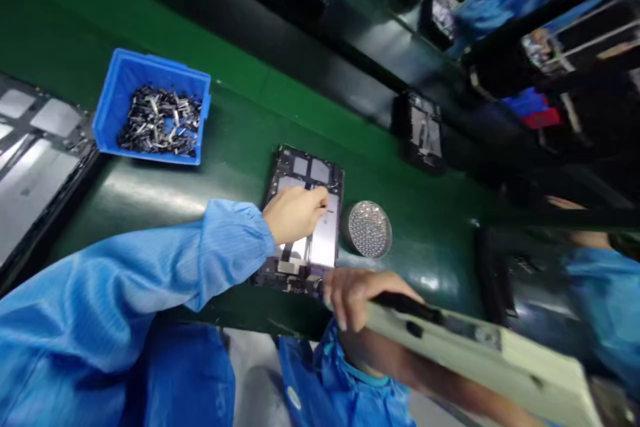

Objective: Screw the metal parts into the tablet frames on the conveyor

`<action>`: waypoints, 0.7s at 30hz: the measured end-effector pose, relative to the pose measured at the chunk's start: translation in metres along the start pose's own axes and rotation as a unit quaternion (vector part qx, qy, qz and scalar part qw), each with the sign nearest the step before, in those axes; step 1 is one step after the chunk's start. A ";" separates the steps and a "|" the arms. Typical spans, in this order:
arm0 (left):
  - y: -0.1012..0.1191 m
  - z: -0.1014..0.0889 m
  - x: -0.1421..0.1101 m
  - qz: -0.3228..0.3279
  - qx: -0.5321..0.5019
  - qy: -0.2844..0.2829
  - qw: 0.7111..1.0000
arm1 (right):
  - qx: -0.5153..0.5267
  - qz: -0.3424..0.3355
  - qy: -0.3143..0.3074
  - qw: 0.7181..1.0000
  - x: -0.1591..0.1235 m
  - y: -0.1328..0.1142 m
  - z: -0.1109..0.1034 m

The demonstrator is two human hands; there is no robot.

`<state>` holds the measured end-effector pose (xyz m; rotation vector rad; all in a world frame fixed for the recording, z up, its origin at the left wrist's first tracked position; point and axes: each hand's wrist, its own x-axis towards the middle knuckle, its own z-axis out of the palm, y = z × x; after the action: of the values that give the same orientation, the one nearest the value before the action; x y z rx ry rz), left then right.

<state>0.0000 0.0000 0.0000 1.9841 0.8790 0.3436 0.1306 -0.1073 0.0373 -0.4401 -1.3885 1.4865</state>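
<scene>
— Blue sleeve (135,273) reaching in from the left, and I've got the left hand (295,213) curled, fingertips on a silver panel (325,233) in a dark device frame (300,167). Gripping it?

— Can't tell. Right hand (357,297)?

— Closed on a pale slab (475,353), blurred, cut off at the bottom right.

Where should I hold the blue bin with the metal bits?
Hold the blue bin by its top rim, coming from above on the side away from the black frame. The rim sticks out like a lip, and the metal clips fill the middle.
</scene>
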 end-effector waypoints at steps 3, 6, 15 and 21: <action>-0.002 -0.001 -0.002 0.003 0.002 0.013 1.000 | -0.098 -0.020 0.135 0.986 -0.011 -0.014 0.037; -0.007 -0.001 -0.004 0.022 -0.015 0.042 0.999 | -0.174 -0.032 0.279 0.944 -0.010 -0.028 0.032; -0.013 -0.013 -0.005 0.046 -0.097 0.079 0.991 | -0.189 -0.159 0.533 0.809 0.024 -0.027 -0.097; -0.013 -0.016 -0.006 0.002 -0.122 0.070 0.990 | -0.163 -0.150 0.555 0.802 0.031 -0.002 -0.100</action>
<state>-0.0183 0.0104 -0.0013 1.7517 0.8757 0.5718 0.1995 -0.0293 0.0231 -1.0439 -0.6663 0.4807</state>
